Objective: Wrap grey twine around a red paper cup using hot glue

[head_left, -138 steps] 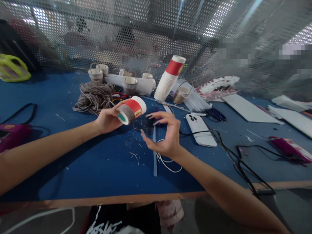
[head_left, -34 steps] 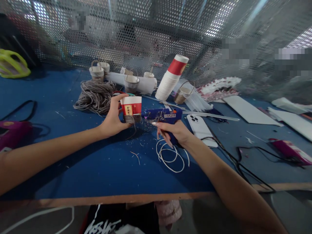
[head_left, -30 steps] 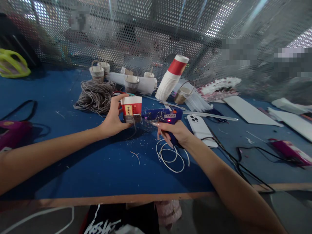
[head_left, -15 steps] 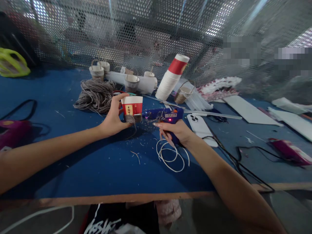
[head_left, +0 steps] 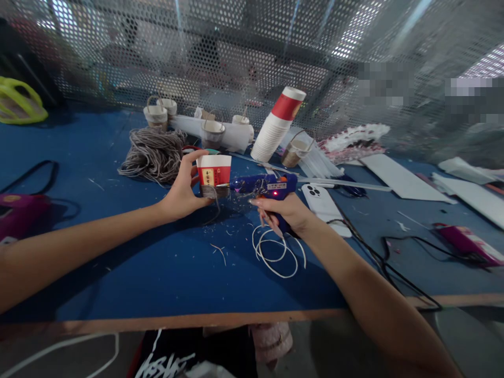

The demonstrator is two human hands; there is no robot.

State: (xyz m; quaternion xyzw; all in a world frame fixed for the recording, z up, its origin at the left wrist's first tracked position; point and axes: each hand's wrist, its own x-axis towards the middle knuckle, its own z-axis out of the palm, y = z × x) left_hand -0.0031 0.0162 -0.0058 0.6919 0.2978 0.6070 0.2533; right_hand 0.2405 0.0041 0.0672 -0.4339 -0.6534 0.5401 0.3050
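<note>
My left hand grips a red and white paper cup by its rim and base, above the blue table. Grey-brown cord is wound around the cup's lower part, and a loose end hangs below it. A blue hot glue gun is in my right hand, fingers closed around the handle. Its nozzle tip is at the cup's side, just over the wound cord; whether it touches is too small to tell. A red light glows on the gun, and a long glue stick sticks out of its back.
A bundle of grey cord lies behind my left hand. Stacked paper cups lean at the back, among small cord-wrapped baskets. A white phone, a loop of white cord and a black cable lie near my right arm.
Almost nothing differs. Both hands, the cup and the glue gun hold nearly the same position, with only a very slight shift.
</note>
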